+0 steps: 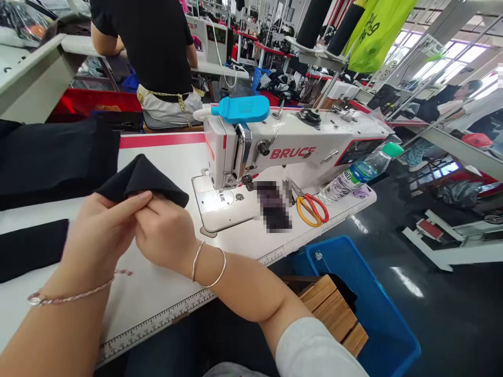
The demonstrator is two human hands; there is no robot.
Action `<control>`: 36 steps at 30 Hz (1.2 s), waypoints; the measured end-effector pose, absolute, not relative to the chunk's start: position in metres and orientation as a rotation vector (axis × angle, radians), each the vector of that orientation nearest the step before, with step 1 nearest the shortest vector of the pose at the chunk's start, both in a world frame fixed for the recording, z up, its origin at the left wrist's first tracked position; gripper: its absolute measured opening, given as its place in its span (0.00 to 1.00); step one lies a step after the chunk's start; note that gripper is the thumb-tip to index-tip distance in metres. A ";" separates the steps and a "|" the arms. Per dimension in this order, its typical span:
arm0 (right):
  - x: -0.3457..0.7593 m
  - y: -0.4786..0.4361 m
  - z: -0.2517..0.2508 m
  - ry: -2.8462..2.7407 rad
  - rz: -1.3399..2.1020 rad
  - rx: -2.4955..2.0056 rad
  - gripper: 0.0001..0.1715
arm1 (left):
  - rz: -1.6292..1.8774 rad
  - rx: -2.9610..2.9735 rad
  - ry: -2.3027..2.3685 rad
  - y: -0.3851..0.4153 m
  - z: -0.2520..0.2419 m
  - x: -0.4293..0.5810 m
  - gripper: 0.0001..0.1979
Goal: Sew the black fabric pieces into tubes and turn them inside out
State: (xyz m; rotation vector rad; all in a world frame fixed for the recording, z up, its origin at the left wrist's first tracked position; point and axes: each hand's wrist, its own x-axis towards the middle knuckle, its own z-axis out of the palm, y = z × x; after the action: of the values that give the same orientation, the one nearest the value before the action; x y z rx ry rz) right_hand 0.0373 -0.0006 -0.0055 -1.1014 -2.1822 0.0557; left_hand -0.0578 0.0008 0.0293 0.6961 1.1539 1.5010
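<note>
Closely paired, the left hand [96, 235] and right hand [165, 235] are pinching a folded black fabric piece [141, 178] over the white sewing surface [157, 283].

Both wrists are angling inward, with each grip clamped on the fabric's lower edge, and the fabric is rising into a soft triangular fold in front of the BRUCE sewing machine [293, 153]. More black cloth [51, 162] is lying to the left of the hands, while red-and-yellow-handled scissors [310, 209] are lying beside a water bottle [357, 175] at the surface's far end, above a blue basket [377, 314] on the floor.
</note>
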 end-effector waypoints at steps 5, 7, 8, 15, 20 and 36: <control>0.031 -0.001 -0.016 -2.139 0.042 -1.021 0.13 | 1.602 0.728 1.140 0.011 0.014 -0.059 0.10; 0.029 -0.001 -0.018 -2.114 0.027 -0.992 0.13 | 1.644 0.735 1.136 0.013 0.014 -0.057 0.09; 0.028 -0.001 -0.018 -2.102 0.029 -0.989 0.13 | 1.656 0.738 1.146 0.014 0.014 -0.056 0.09; 0.028 -0.002 -0.023 -2.113 0.074 -0.980 0.17 | 1.716 0.743 1.197 0.012 0.005 -0.055 0.08; 0.029 -0.003 -0.020 -2.109 0.124 -0.983 0.17 | 1.709 0.791 1.233 0.010 0.008 -0.055 0.08; 0.026 0.005 -0.015 -2.081 0.202 -1.182 0.10 | 1.648 1.124 1.280 0.023 -0.003 -0.063 0.12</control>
State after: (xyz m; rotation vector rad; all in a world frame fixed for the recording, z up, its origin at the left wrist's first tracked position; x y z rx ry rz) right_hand 0.0255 0.0045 -0.0154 -1.1821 -2.0810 0.2025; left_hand -0.0627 0.0235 -0.0027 1.1235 1.2798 1.6475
